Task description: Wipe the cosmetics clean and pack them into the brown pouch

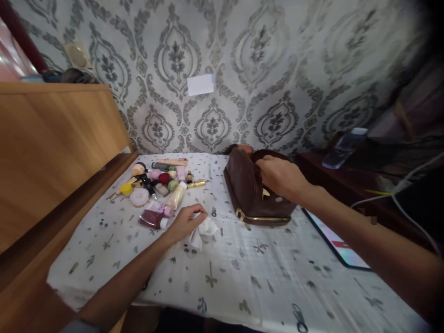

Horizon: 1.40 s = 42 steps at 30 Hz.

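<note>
A brown bag (243, 185) with a gold zip stands on the patterned tablecloth (236, 277), right of the middle. At its upper opening is my right hand (280, 178), fingers curled and closed; whatever they grip is hidden. My left hand (189, 222) pinches a crumpled white tissue (204, 231) just above the cloth. Close to that hand lie a dark red bottle (151, 219) with a white cap and a cream tube (176, 196). Behind them is a cluster of cosmetics, with a round pale pink case (139, 197), a yellow-lidded jar (126, 189) and a gold tube (196, 184).
A tablet (342, 245) lies at the right, partly under my right forearm. Beyond it, a clear bottle (343, 150) rests on a dark red surface, near white cables (409, 203). A wooden panel (58, 152) borders the left side. Patterned wallpaper rises behind, bearing a white card (200, 85).
</note>
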### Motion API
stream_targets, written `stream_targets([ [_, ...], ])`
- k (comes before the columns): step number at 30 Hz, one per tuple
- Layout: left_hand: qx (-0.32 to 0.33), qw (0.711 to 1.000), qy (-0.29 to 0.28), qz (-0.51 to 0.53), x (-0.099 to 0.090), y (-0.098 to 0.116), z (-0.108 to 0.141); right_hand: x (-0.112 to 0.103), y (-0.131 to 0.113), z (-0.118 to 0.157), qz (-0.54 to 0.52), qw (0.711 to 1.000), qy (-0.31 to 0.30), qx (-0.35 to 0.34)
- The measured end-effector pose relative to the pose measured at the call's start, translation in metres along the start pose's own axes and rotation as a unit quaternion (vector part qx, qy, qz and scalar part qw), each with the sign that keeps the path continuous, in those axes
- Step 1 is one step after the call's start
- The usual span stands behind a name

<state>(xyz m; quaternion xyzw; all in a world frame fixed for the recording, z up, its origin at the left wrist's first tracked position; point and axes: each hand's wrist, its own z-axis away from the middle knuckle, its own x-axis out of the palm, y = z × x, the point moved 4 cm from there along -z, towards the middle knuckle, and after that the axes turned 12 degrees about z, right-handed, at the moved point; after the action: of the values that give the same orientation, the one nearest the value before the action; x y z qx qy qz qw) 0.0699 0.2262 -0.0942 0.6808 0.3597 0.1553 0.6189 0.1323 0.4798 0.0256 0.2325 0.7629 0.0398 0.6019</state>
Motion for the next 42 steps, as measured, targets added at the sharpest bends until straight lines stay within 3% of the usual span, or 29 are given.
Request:
stream_targets([
  [4, 0.009, 1.000, 0.014, -0.018, -0.004, 0.006, 0.001, -0.017, -0.034, 0.025, -0.049, 0.975, 0.215, 0.005],
  [7, 0.003, 0.999, 0.023, -0.047, -0.012, 0.011, 0.002, -0.007, -0.064, 0.041, -0.158, 0.943, 0.291, -0.017],
  [9, 0.007, 0.997, 0.025, -0.069, -0.022, 0.015, 0.005, 0.008, -0.089, 0.048, -0.264, 0.922, 0.275, -0.071],
  [11, 0.028, 0.994, 0.047, -0.091, -0.040, 0.021, 0.009, 0.024, -0.120, 0.055, -0.356, 0.902, 0.204, -0.134],
  [14, 0.053, 0.984, 0.132, -0.108, -0.084, 0.028, 0.016, 0.043, -0.162, 0.065, -0.427, 0.883, 0.092, -0.171],
  [19, 0.062, 0.946, 0.295, -0.121, -0.165, 0.032, 0.028, 0.046, -0.206, 0.070, -0.484, 0.854, 0.011, -0.189],
  [22, 0.069, 0.931, 0.337, -0.122, -0.189, 0.029, 0.036, 0.043, -0.223, 0.067, -0.512, 0.841, -0.025, -0.175],
  [25, 0.074, 0.937, 0.316, -0.133, -0.184, 0.022, 0.045, 0.043, -0.237, 0.065, -0.527, 0.834, -0.038, -0.162],
  [29, 0.067, 0.950, 0.204, -0.225, -0.151, 0.008, 0.061, 0.041, -0.254, 0.064, -0.527, 0.835, -0.038, -0.152],
  [32, 0.059, 0.934, 0.150, -0.319, -0.130, -0.007, 0.075, 0.037, -0.265, 0.062, -0.495, 0.855, -0.058, -0.143],
  [38, 0.059, 0.910, 0.160, -0.378, -0.123, -0.029, 0.089, 0.031, -0.281, 0.059, -0.406, 0.901, -0.062, -0.143],
  [42, 0.069, 0.907, 0.154, -0.386, -0.122, -0.032, 0.090, 0.034, -0.282, 0.057, -0.405, 0.903, -0.048, -0.136],
])
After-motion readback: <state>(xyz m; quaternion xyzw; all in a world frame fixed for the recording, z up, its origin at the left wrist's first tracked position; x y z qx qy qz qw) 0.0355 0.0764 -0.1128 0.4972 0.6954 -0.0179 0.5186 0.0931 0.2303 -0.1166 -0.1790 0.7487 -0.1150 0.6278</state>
